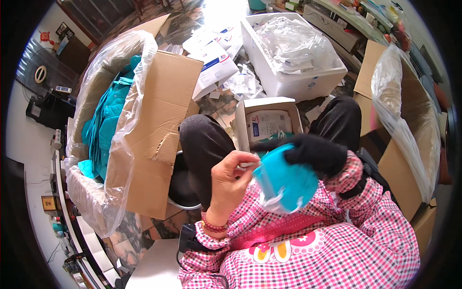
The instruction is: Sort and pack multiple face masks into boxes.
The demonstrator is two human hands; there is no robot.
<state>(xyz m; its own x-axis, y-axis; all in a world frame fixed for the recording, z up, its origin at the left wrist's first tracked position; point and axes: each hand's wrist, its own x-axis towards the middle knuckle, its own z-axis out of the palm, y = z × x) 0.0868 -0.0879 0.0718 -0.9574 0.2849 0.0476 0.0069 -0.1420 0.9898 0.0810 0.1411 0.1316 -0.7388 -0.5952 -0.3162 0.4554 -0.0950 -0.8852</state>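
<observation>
A teal cup-shaped face mask (284, 180) with white straps is held up over my lap, partly blurred by motion. My right hand (317, 156), in a black glove, grips the mask by its upper right side. My bare left hand (228, 179), with a beaded bracelet at the wrist, pinches a white strap at the mask's left edge. Just beyond my hands, a small open carton (243, 126) between my knees holds a white printed packet (270, 126) and something teal.
At the left, a large carton (161, 120) lined with clear plastic is filled with teal masks (108, 120). A white foam box (303, 86) of clear wrappers stands ahead, beside flat printed boxes (210, 65) on the floor. Another plastic-lined carton (399, 159) is at the right.
</observation>
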